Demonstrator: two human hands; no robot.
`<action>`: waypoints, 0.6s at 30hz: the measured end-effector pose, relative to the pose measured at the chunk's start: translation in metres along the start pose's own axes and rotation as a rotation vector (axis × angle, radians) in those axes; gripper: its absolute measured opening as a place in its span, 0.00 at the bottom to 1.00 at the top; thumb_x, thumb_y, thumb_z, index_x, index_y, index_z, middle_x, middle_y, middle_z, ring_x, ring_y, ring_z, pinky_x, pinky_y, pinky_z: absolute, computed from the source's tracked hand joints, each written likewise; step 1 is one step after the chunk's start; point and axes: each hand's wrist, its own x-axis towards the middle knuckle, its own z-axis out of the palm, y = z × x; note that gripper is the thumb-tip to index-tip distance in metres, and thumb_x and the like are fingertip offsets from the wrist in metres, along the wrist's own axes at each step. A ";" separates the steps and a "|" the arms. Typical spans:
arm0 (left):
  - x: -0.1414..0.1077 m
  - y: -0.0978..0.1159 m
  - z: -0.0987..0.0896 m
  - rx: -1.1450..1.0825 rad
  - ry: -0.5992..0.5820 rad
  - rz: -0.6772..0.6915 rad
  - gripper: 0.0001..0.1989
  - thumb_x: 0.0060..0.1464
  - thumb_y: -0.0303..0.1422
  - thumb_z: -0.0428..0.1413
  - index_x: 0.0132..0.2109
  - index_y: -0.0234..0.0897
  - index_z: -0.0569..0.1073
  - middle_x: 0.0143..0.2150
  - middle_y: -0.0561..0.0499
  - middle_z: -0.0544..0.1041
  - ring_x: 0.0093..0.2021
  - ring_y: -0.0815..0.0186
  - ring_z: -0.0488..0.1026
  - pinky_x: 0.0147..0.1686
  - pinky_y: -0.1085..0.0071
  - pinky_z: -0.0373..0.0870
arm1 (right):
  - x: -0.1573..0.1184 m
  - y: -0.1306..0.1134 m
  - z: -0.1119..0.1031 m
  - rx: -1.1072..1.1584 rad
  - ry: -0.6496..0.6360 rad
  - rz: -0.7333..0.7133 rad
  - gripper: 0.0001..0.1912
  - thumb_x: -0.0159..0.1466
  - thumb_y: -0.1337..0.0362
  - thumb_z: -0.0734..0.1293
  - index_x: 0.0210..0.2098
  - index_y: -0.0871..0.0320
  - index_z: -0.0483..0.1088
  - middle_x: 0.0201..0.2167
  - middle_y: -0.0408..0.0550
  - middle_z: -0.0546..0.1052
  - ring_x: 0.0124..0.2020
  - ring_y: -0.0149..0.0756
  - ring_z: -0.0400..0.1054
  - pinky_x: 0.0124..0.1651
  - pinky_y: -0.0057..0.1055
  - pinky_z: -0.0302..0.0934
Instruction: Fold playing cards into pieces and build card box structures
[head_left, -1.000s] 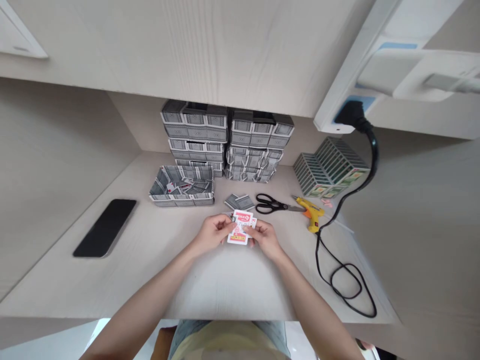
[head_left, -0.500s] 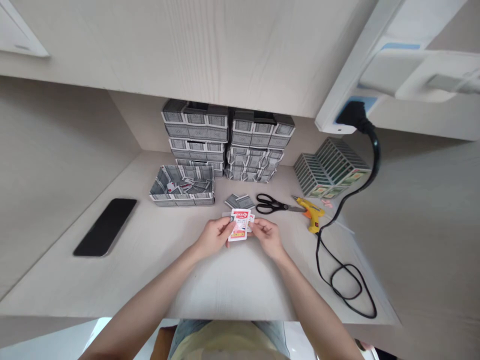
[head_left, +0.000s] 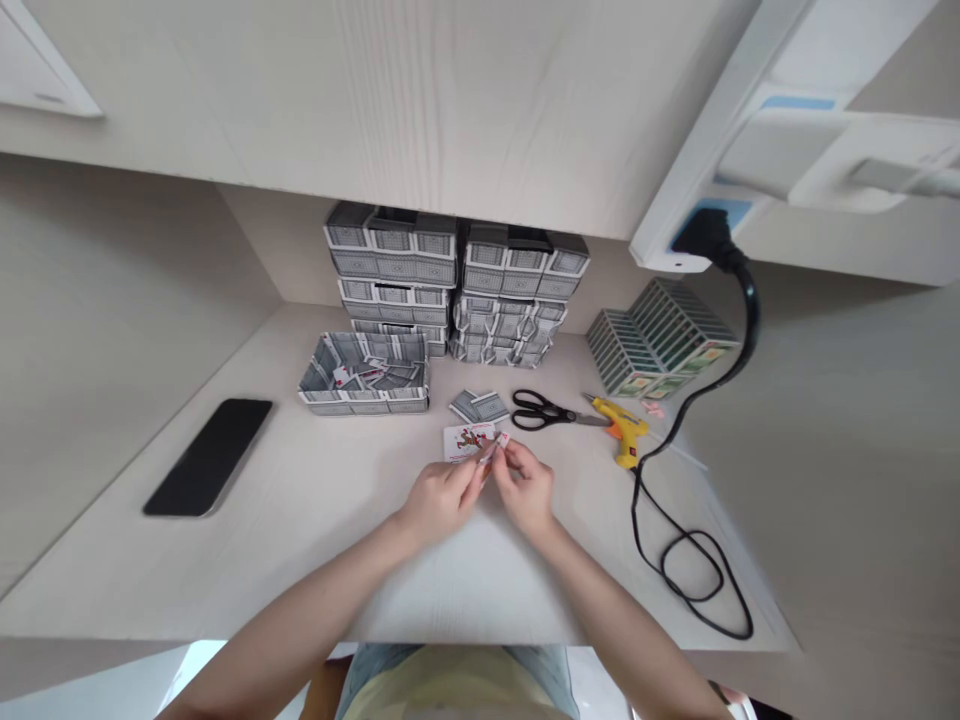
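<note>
My left hand (head_left: 442, 494) and my right hand (head_left: 528, 490) meet over the desk, fingers pinched together on a playing card (head_left: 502, 439). Only a small white and red part of that card shows; the fingers hide the rest. I cannot tell whether more than one card is between them. Flat on the desk just beyond my left fingers lies a joker card (head_left: 459, 443), its coloured figure facing up. Behind it are several grey-backed cards (head_left: 487, 406), overlapping. Black-handled scissors (head_left: 538, 409) lie beyond my right hand.
An open box made of cards (head_left: 365, 400) holds loose pieces; stacked card boxes (head_left: 397, 262) stand behind. At right are a yellow glue gun (head_left: 625, 425), its looped black cord (head_left: 694, 600) and green-edged card racks (head_left: 649, 345). A black phone (head_left: 210, 457) lies left.
The red-and-white card held face up has been tilted nearly edge-on and is mostly covered by my fingers. My hands have come closer together, and the joker card on the desk now shows.
</note>
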 end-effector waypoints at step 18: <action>0.000 0.000 0.005 0.217 0.070 0.159 0.08 0.56 0.28 0.42 0.33 0.34 0.65 0.19 0.53 0.69 0.18 0.70 0.66 0.19 0.75 0.57 | 0.008 0.004 -0.006 -0.055 -0.119 0.010 0.12 0.58 0.59 0.60 0.34 0.60 0.70 0.29 0.49 0.77 0.28 0.35 0.71 0.33 0.30 0.65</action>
